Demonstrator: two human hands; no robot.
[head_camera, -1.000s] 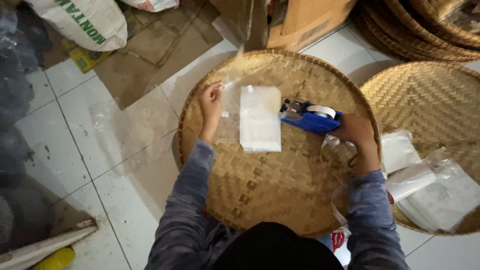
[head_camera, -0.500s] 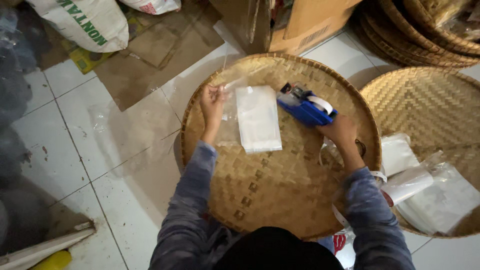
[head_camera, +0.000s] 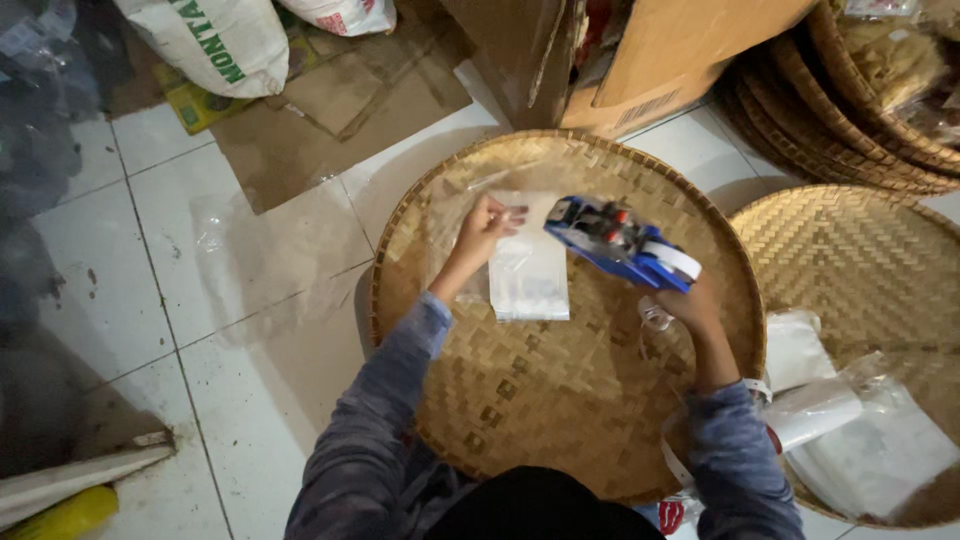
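While the head view looks straight down, the bag (head_camera: 530, 268), a flat white pouch in clear plastic, lies on the upper middle of the round woven tray (head_camera: 520, 420), its long axis running away from the person, top end far, bottom end near. The left hand (head_camera: 483, 225) sits at the bag's upper left corner, fingers pinched on the top edge, so it is the hand touching the bag. The right hand (head_camera: 688, 305) is just to the bag's right, closed around the grip of a blue label gun (head_camera: 620, 243); the gun's nose points left and reaches over the bag's upper right corner, though whether it touches the bag cannot be told. The tray's rim is well clear of the bag on every side, with bare weave open below it toward the person. To the right, a second tray (head_camera: 860, 260) holds a pile of similar packets (head_camera: 860, 440); a cardboard box (head_camera: 640, 60) stands beyond the far rim, and white floor tiles (head_camera: 150, 260) lie open to the left
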